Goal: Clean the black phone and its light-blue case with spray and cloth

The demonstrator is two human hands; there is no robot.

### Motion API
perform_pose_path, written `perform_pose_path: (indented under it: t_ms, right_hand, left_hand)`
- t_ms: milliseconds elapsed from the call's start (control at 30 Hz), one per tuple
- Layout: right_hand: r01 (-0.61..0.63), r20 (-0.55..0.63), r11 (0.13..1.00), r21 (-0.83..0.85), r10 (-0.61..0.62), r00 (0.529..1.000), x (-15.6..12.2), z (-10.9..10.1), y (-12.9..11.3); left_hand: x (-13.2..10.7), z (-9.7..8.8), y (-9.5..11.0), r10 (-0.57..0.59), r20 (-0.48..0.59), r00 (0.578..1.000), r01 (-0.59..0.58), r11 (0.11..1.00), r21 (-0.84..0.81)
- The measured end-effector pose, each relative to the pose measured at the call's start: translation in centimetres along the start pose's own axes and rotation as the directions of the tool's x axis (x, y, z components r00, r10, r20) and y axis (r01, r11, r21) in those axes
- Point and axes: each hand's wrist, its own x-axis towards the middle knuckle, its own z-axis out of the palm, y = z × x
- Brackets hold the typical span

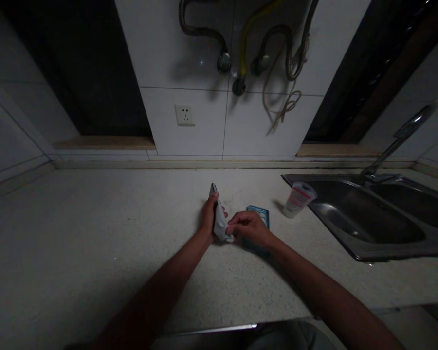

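My left hand (208, 214) is closed around a slim phone (213, 187), tilted up on edge above the counter. A thin white tissue (221, 224) lies against the phone's side that faces right and hides most of it. My right hand (248, 226) pinches the tissue's lower end between thumb and fingers. Under and behind that hand, a blue phone case (263, 214) with camera cutouts rests on the counter, partly covered by the hand.
The speckled pale counter (76, 233) runs along a tiled wall with a socket (185, 115) and hoses (244, 48). To the right stand a plastic cup (298, 199) and a steel double sink (365, 214) with a faucet (397, 143).
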Motion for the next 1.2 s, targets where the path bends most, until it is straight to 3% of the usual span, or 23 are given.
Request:
perform_pose_path:
  t_ms: [133,267,400,500,700,800,867,967,1067,1200]
  right_hand:
    - [-0.023,0.090,1.000,0.013,0.022,0.996,-0.1,0.0,0.4]
    - [-0.007,0.099,1.000,0.010,0.006,0.995,0.1,-0.5,0.9]
    - [0.034,0.013,0.999,-0.034,-0.034,0.999,0.5,-1.0,1.1]
    - [0.062,-0.094,0.992,-0.105,-0.072,0.993,0.8,-1.1,1.2]
    - [0.102,-0.358,0.941,-0.323,-0.221,0.907,0.8,-1.5,1.1]
    - [0.152,-0.351,0.766,-0.625,-0.449,0.822,0.7,-2.2,0.8]
    - [0.189,-0.221,0.541,-0.819,-0.603,0.766,0.6,-2.7,0.6]
    - [0.218,-0.004,0.230,-0.948,-0.698,0.716,0.4,-3.1,0.1]
    - [0.244,0.112,0.086,-0.966,-0.714,0.691,0.4,-3.0,-0.2]
    - [0.463,0.361,-0.024,-0.886,-0.663,0.656,0.5,-2.5,0.1]
  left_hand:
    - [-1.0,1.0,-0.3,0.084,-0.017,0.996,-0.084,0.996,0.020]
    - [-1.8,1.2,-0.5,0.062,0.010,0.998,-0.062,0.994,0.087]
    - [-2.1,1.1,-0.5,-0.063,0.118,0.991,0.047,0.991,0.129]
    - [-1.9,1.2,-0.9,-0.190,0.230,0.954,0.174,0.981,0.089]
    - [-1.7,1.4,-1.2,-0.142,0.330,0.933,0.194,0.973,-0.129]
    - [-1.8,1.1,-0.8,-0.217,0.323,0.921,0.265,0.958,-0.111]
    - [-1.9,0.8,-0.7,-0.303,0.321,0.897,0.334,0.941,-0.048]
    - [-1.9,0.5,-1.2,-0.332,0.317,0.888,0.344,0.939,0.018]
    - [-2.2,0.9,-1.7,-0.302,0.328,0.895,0.326,0.945,-0.020]
    - [-2.7,1.7,-1.4,-0.286,0.341,0.895,0.333,0.939,-0.086]
